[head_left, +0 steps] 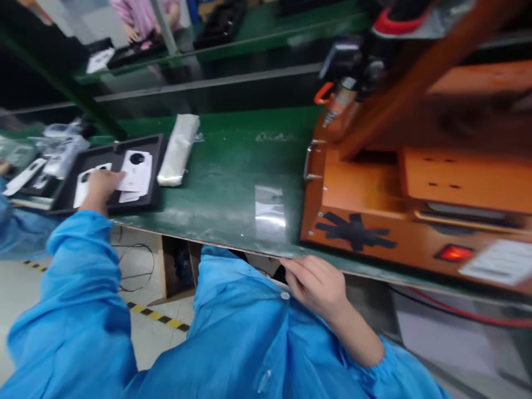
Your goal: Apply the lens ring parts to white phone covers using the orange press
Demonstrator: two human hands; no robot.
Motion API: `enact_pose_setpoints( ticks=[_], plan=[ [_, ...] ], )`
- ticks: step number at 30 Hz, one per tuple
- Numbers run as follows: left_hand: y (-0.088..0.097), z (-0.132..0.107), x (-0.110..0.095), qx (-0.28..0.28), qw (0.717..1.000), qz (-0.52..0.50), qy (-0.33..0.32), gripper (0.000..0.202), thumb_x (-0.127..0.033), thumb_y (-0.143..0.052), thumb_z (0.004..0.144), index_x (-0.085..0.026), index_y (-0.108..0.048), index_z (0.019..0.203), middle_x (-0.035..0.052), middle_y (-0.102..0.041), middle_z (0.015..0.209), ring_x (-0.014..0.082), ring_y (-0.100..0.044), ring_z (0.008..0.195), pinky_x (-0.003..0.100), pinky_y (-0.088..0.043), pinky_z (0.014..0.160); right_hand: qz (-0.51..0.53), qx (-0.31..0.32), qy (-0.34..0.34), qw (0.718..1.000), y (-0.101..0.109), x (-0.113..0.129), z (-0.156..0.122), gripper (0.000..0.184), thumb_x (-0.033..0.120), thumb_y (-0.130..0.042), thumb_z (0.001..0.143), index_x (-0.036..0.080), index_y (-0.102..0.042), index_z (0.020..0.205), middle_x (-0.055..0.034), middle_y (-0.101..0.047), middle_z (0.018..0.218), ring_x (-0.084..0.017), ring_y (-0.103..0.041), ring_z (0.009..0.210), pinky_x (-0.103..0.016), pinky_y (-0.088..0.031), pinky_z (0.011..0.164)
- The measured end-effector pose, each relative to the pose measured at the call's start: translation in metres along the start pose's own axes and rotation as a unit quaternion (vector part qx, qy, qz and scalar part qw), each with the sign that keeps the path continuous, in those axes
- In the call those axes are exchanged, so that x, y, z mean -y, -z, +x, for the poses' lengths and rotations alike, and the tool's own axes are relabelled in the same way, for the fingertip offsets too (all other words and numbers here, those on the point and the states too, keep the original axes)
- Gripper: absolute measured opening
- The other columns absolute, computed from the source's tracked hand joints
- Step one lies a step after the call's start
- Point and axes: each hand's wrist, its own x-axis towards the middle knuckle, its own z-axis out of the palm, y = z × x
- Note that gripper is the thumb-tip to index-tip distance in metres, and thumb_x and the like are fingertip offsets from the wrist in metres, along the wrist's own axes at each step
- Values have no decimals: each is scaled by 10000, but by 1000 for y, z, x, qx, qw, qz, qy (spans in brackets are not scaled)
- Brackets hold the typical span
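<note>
My left hand (102, 187) reaches into a black tray (114, 148) at the left. Its fingers are closed on the near left edge of a white phone back cover (137, 172) with a round black camera area. Another white cover (81, 188) lies partly hidden behind that hand, and a further white piece shows under the held one. At the table's front edge (245, 252), my right hand (318, 282) is closed, with thumb and forefinger at the edge. A clear film sheet (270, 213) lies on the green table just beyond it.
A white wrapped bundle (178, 149) lies right of the tray. An orange machine (353, 216) with a lit red switch (455, 253) fills the right side. Plastic-bagged parts (62, 149) and a co-worker's blue sleeve (25, 230) are at far left. Another person sits across the bench.
</note>
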Motion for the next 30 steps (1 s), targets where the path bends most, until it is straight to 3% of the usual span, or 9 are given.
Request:
enact_pose_setpoints(
  ticks=[2,4,7,10,12,15,17,21,30],
  plan=[
    [7,5,-7,-49,994,62,76,289,-407,-693,932,-124,-681,877,8,-809,1025,429,-684,1335,644,-512,1163,-8,9,-16,1000,0,-1,-4,253,78,-630,966,230,-760,1121,-45,-798,866,-171,-679,717,-303,-543,695],
    [14,1,-14,-92,986,85,106,415,-426,-607,979,-89,-694,1206,5,-797,1157,402,-723,1272,593,-587,1073,-15,23,-31,999,-1,-3,-8,256,82,-625,967,236,-760,1120,-43,-808,894,-169,-682,727,-306,-542,686],
    [10,-32,-25,-159,987,9,-10,577,-423,-560,1030,-190,-499,1554,-32,-754,1171,276,-769,1154,388,-670,834,-16,13,-45,999,-2,-5,-13,259,80,-626,966,229,-747,1139,-40,-808,903,-165,-685,735,-310,-548,689],
    [-27,-90,-40,-128,969,-118,-173,352,-402,-630,1007,-279,-700,1329,-11,-633,832,173,-679,764,235,-497,539,-9,-10,-50,999,-4,-3,-15,248,61,-628,964,201,-719,1148,-39,-802,901,-160,-685,736,-310,-544,687],
    [-68,-127,-48,-80,967,-150,-192,266,-407,-686,935,-234,-762,1123,-39,-470,636,117,-443,528,225,-326,458,-10,-13,-50,999,-6,0,-13,239,60,-627,974,199,-708,1151,-38,-804,917,-164,-703,770,-312,-534,688],
    [-127,-163,-54,-21,970,-144,-193,335,-367,-631,943,-182,-733,1203,-23,-558,641,144,-472,542,292,-429,538,-28,-3,-41,999,-11,3,-4,260,90,-632,1006,159,-701,1247,-90,-827,1086,-208,-760,1017,-347,-572,830],
    [-150,-174,-56,-34,968,-92,-232,363,-326,-611,956,-171,-699,1272,63,-690,827,235,-635,773,413,-550,758,-56,38,-41,997,-16,3,2,321,161,-639,1043,114,-677,1359,-143,-792,1309,-253,-719,1266,-391,-565,997],
    [-158,-181,-71,-95,933,-18,-346,341,-357,-706,957,-186,-704,1252,230,-601,1458,431,-521,1403,643,-388,1186,-100,135,-43,985,-24,3,3,453,335,-614,1101,69,-640,1467,-176,-638,1569,-306,-595,1476,-440,-502,1145],
    [-176,-209,-117,72,874,-53,-478,225,-362,-604,1078,-252,-759,1197,105,-741,1337,299,-649,1285,515,-457,1161,-50,79,-61,994,-16,18,-24,243,120,-612,1069,147,-755,1263,-109,-764,1403,-247,-696,1348,-397,-534,1084]
  ],
)
